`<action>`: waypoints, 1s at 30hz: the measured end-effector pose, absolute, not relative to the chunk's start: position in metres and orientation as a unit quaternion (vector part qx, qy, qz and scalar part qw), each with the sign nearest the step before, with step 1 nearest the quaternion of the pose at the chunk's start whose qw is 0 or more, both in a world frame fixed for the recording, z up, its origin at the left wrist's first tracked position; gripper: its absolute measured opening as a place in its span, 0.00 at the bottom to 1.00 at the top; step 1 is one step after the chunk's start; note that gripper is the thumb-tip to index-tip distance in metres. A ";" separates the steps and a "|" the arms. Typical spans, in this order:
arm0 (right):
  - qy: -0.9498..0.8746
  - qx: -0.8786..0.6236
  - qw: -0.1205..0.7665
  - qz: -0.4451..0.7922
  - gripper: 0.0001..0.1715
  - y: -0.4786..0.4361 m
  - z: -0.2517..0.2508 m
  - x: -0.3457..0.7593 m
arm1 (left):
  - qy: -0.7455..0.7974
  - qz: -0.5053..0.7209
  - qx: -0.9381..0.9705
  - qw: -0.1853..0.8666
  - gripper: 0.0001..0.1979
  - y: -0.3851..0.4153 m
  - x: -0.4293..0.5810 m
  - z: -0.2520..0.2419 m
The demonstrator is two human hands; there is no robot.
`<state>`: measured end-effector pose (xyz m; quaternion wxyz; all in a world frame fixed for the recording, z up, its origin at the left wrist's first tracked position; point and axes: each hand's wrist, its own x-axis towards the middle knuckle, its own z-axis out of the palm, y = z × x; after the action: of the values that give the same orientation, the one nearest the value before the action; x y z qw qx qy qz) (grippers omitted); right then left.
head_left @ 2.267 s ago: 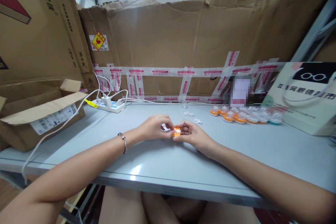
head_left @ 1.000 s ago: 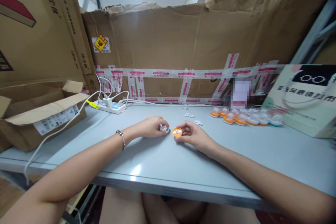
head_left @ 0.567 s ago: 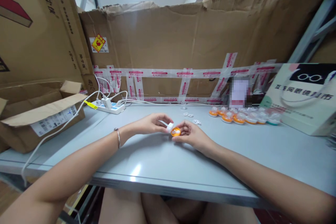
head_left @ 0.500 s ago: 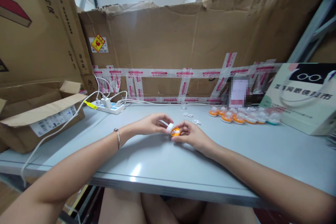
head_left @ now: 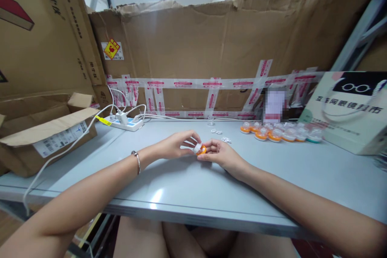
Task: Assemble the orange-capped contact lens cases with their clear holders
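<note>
In front of me, above the grey table [head_left: 169, 185], my two hands meet. My left hand [head_left: 183, 144] pinches a small white round piece [head_left: 197, 148] between thumb and fingers. An orange ring-shaped part [head_left: 202, 150] is gripped by my right hand [head_left: 216, 152], its fingers curled behind it. The white piece now sits against the orange part; whether they are joined I cannot tell. Beyond my hands lie several small white pieces with dark spots [head_left: 226, 140]. To the right stands a group of small clear-topped items with orange bases [head_left: 274, 136], one with a teal base.
An open cardboard box [head_left: 69, 129] stands at the left, with a white power strip [head_left: 128, 123] and cables beside it. Large cardboard [head_left: 181, 44] walls off the back. At the right is a paper bag [head_left: 347, 129] with a glasses print. A small clear object [head_left: 211, 121] stands at the back.
The white piece in my left hand has come up against the orange part, which has tilted. My left fingers are spread more. The things on the table have stayed put.
</note>
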<state>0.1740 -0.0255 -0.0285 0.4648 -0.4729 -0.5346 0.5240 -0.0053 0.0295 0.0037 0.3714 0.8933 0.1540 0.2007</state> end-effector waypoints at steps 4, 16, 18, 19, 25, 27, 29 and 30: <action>-0.533 -0.468 0.467 0.528 0.22 -0.026 -0.029 0.175 | 0.151 0.202 0.907 0.339 0.13 0.029 -0.005 0.004; -0.528 -0.461 0.468 0.539 0.22 -0.026 -0.027 0.176 | 0.120 0.208 0.943 0.229 0.14 0.030 -0.008 0.003; -0.530 -0.459 0.468 0.538 0.22 -0.026 -0.028 0.176 | 0.117 0.202 0.953 0.193 0.14 0.030 -0.009 0.004; -0.532 -0.458 0.467 0.537 0.22 -0.026 -0.028 0.176 | 0.116 0.199 0.957 0.176 0.14 0.030 -0.009 0.004; -0.535 -0.455 0.467 0.537 0.23 -0.026 -0.028 0.177 | 0.107 0.173 0.974 0.102 0.14 0.027 -0.010 0.005; -0.534 -0.455 0.469 0.536 0.23 -0.026 -0.028 0.177 | 0.104 0.170 0.975 0.094 0.14 0.027 -0.010 0.004; -0.534 -0.453 0.471 0.537 0.23 -0.026 -0.029 0.176 | 0.109 0.169 0.975 0.088 0.14 0.027 -0.010 0.004; -0.535 -0.451 0.471 0.537 0.23 -0.025 -0.029 0.176 | 0.112 0.169 0.975 0.087 0.14 0.027 -0.010 0.003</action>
<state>0.1764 -0.0255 -0.0286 0.4708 -0.4510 -0.5351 0.5372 -0.0099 0.0274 0.0031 0.0866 0.9754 0.1125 0.1685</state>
